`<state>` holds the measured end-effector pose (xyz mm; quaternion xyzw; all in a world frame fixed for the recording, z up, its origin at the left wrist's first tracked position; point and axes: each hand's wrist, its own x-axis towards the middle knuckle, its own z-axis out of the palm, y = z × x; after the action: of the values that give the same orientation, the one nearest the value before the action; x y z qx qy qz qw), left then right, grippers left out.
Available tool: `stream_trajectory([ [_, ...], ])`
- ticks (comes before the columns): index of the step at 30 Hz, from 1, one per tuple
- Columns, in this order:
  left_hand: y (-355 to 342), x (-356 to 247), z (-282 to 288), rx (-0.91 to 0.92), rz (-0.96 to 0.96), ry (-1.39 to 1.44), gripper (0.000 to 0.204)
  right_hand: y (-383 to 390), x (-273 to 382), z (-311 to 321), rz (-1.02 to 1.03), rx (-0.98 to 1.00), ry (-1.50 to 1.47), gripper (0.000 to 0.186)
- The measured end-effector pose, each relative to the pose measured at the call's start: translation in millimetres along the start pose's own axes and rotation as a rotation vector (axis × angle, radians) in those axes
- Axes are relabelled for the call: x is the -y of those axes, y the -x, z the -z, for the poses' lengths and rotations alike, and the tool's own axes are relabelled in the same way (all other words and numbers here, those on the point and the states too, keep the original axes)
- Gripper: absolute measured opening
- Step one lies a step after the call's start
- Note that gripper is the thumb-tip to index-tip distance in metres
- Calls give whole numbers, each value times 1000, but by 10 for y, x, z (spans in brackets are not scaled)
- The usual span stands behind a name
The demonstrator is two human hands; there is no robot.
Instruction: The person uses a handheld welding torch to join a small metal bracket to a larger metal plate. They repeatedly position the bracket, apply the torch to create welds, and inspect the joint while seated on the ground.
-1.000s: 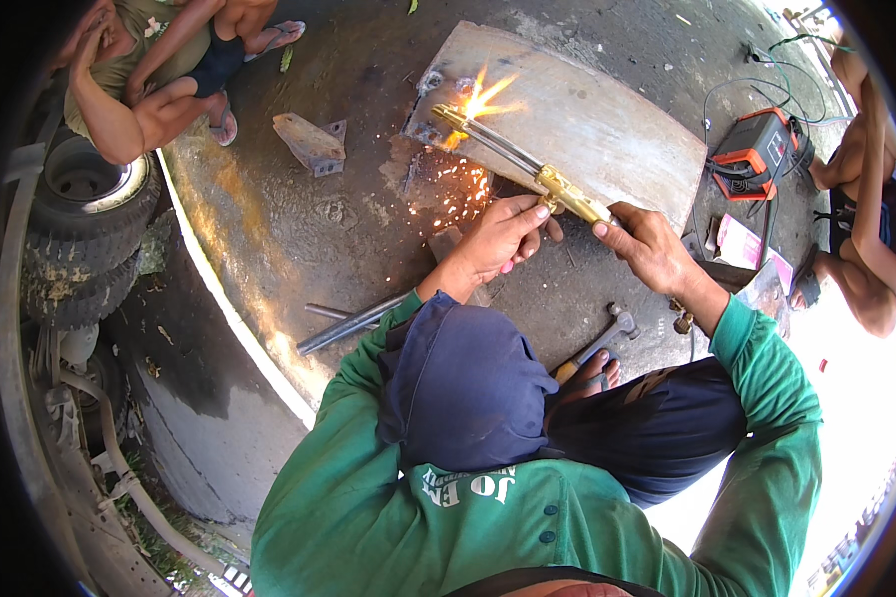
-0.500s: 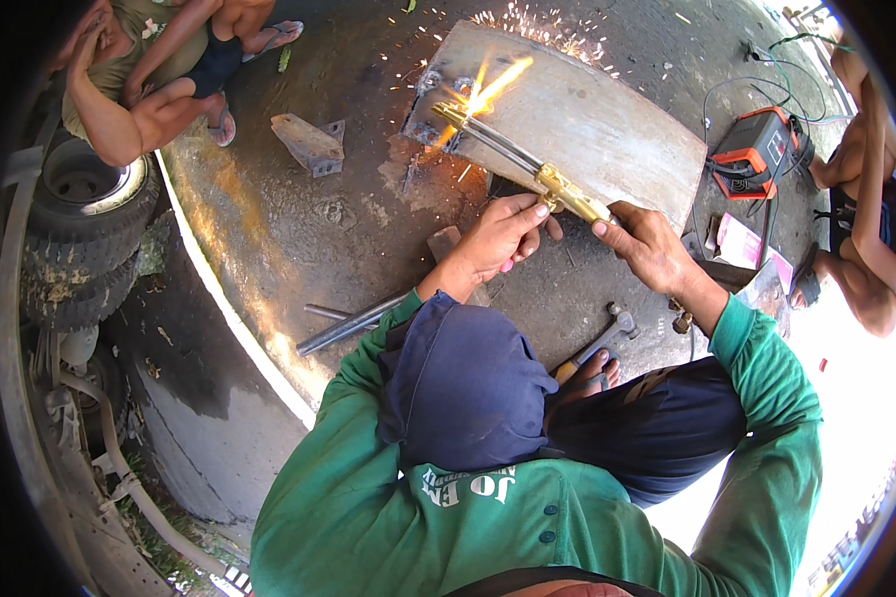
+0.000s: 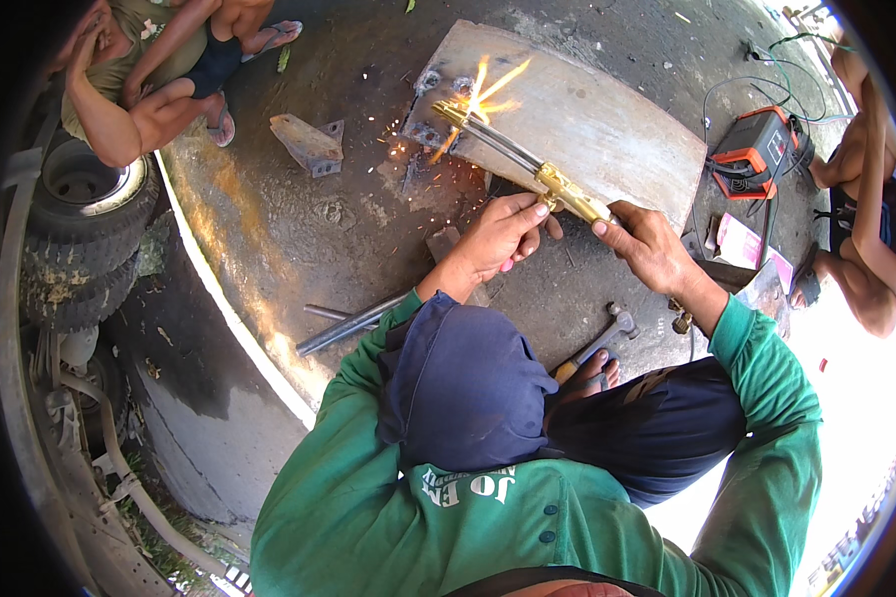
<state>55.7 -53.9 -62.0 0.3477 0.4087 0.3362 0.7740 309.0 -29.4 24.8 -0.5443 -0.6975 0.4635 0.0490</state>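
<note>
My right hand [image 3: 649,247] wraps the rear end of a brass cutting torch [image 3: 567,192]. At the torch's underside, the fingers of my left hand [image 3: 503,239] close around its brass valve area; the exact grip is partly hidden. Long metal tubes run forward from the body to the brass head, where bright yellow-orange flame streaks [image 3: 480,101] flare. The head is over the near left corner of a thick, slightly curved steel plate [image 3: 607,124], which has dark burnt marks there. A few orange sparks fall beside that corner.
An angular steel bracket [image 3: 309,145] lies left. Below are a metal pipe [image 3: 353,323] and a hammer [image 3: 595,348] by my foot. An orange-black welding machine [image 3: 757,149] with cables stands right. People sit at upper left [image 3: 134,99] and right [image 3: 871,209]; tyres [image 3: 85,204] are at left.
The spray of sparks beyond the plate's far edge has gone; fewer sparks now fall on the near side. The flame streaks have changed shape. Both hands and the torch stay almost in place.
</note>
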Motion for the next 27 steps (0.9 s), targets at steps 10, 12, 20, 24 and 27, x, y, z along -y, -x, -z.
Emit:
stream_trajectory([
  [10, -13, 8, 31, 30, 0, 2, 33, 4, 24, 10, -20, 3, -7, 61],
  [12, -19, 14, 42, 31, 16, -6, 33, 6, 29, 14, -11, -1, -8, 61],
  [20, -37, 32, 51, 35, 16, -4, 34, -20, -22, 8, -5, -4, -2, 62],
  [24, -40, 31, 50, 29, 16, -11, 34, -28, -28, 6, 4, -6, -4, 62],
  [27, -39, 2, -12, -8, -9, 4, 31, -29, -33, 2, 9, -15, -2, 62],
])
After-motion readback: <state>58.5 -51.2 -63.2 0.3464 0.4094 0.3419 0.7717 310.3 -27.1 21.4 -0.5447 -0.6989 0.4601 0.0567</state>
